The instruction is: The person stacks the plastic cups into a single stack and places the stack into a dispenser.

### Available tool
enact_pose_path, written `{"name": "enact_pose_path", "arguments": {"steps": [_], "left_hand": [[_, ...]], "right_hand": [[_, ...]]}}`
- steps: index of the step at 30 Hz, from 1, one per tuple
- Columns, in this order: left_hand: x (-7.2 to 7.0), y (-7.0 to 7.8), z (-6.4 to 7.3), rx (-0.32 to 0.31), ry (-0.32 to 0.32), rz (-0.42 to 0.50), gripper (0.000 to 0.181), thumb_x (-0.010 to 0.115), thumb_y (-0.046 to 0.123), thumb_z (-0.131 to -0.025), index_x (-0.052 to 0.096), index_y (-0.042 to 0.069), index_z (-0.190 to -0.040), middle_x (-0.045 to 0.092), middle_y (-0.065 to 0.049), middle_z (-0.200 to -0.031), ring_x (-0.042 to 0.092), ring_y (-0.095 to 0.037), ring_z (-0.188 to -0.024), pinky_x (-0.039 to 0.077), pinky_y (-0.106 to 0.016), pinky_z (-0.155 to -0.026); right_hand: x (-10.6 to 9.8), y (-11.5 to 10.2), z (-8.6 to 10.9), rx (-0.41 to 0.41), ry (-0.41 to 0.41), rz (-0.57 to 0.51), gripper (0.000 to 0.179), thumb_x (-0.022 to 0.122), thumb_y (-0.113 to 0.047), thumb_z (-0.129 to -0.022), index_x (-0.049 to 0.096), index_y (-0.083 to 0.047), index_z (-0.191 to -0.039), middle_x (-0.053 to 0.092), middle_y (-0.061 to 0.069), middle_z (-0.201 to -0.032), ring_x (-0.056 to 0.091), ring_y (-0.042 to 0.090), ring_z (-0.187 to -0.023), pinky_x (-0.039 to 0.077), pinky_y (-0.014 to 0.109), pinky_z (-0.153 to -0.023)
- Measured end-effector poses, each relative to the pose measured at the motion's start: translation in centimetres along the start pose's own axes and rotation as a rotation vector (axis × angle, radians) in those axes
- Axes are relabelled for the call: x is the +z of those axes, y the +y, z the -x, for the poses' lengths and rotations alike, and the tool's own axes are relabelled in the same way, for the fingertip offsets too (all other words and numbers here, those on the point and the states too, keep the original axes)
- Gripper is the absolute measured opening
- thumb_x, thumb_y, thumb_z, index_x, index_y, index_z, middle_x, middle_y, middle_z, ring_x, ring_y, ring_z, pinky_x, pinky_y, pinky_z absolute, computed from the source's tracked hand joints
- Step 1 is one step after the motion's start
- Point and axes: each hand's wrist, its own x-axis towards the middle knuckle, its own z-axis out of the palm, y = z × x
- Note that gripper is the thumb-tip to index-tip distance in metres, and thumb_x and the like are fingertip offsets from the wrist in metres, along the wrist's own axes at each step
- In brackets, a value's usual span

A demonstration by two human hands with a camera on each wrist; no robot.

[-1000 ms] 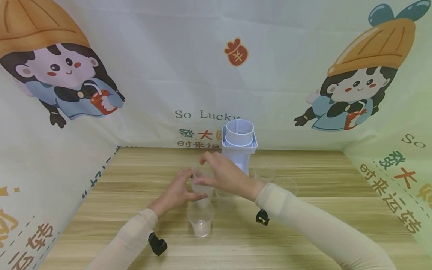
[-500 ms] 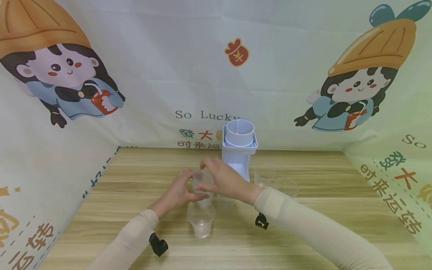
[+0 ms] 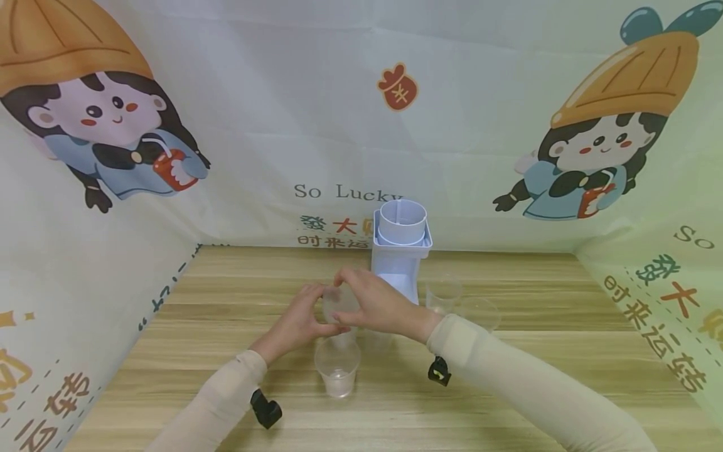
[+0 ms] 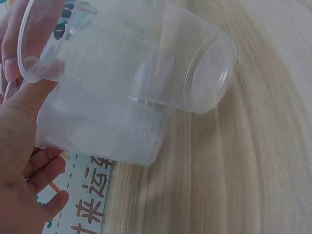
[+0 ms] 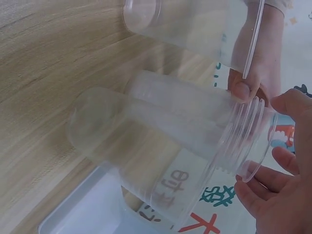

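In the head view, a stack of clear plastic cups [image 3: 339,300] stands between my two hands. My left hand [image 3: 292,321] holds the stack near its rims from the left, thumb across the front. From the right, my right hand [image 3: 384,302] arches over the top, thumb and fingers at the upper rim. The right wrist view shows several nested rims, with the right fingers [image 5: 265,183] touching the outermost cup [image 5: 265,151]. A single clear cup [image 3: 337,370] stands upright just in front of the stack.
Behind the hands stands a pale blue plastic holder [image 3: 402,251] with a round tube on top. To its right are two more clear cups, one [image 3: 444,294] by the holder and one [image 3: 480,312] farther right. Another clear cup [image 3: 377,342] sits partly hidden under my right hand.
My right hand has come down slightly onto the stack's top, and its thumb sits lower, nearer the left thumb. The left hand and the cups on the table have hardly moved.
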Motion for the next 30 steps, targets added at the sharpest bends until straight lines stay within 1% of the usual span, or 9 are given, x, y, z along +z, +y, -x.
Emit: {"name": "enact_pose_path", "arguments": {"steps": [5, 8, 18, 24, 30], "left_hand": [[0.05, -0.04, 0.01, 0.013, 0.004, -0.014, 0.061, 0.088, 0.029, -0.073, 0.061, 0.008, -0.123, 0.063, -0.011, -0.127, 0.051, -0.03, -0.121, 0.047, -0.052, -0.105], [0.08, -0.06, -0.01, 0.005, 0.001, -0.015, 0.062, 0.088, 0.03, -0.073, 0.06, 0.008, -0.124, 0.063, -0.011, -0.127, 0.051, -0.029, -0.121, 0.047, -0.052, -0.104], [0.0, -0.06, -0.07, 0.004, 0.003, -0.016, 0.062, 0.088, 0.03, -0.073, 0.06, 0.009, -0.125, 0.063, -0.011, -0.129, 0.051, -0.03, -0.122, 0.046, -0.053, -0.105], [0.04, -0.12, -0.06, 0.003, 0.0, -0.021, 0.062, 0.088, 0.031, -0.073, 0.06, 0.008, -0.125, 0.063, -0.011, -0.129, 0.051, -0.03, -0.122, 0.046, -0.054, -0.105], [-0.02, 0.0, -0.02, -0.012, -0.009, -0.015, 0.063, 0.088, 0.031, -0.074, 0.06, 0.009, -0.125, 0.062, -0.01, -0.129, 0.051, -0.028, -0.122, 0.047, -0.052, -0.105]], "right_hand": [[-0.01, 0.21, 0.22, 0.011, -0.011, -0.014, 0.051, 0.074, -0.035, -0.086, 0.052, -0.011, -0.126, 0.063, 0.009, -0.127, 0.06, 0.026, -0.12, 0.051, 0.038, -0.104], [-0.05, 0.32, 0.36, 0.02, -0.013, -0.023, 0.053, 0.075, -0.035, -0.086, 0.052, -0.011, -0.127, 0.063, 0.008, -0.128, 0.06, 0.027, -0.121, 0.05, 0.038, -0.105], [-0.2, 0.55, 0.72, 0.031, 0.008, -0.021, 0.057, 0.078, -0.035, -0.082, 0.052, -0.01, -0.126, 0.064, 0.01, -0.127, 0.061, 0.025, -0.12, 0.051, 0.038, -0.104], [-0.23, 0.45, 0.72, 0.039, 0.002, -0.021, 0.059, 0.078, -0.036, -0.082, 0.051, -0.009, -0.127, 0.064, 0.012, -0.127, 0.061, 0.025, -0.12, 0.051, 0.039, -0.104], [-0.27, 0.34, 0.73, 0.047, -0.007, -0.029, 0.059, 0.079, -0.036, -0.082, 0.051, -0.009, -0.127, 0.064, 0.013, -0.126, 0.061, 0.026, -0.119, 0.051, 0.04, -0.103]]}}
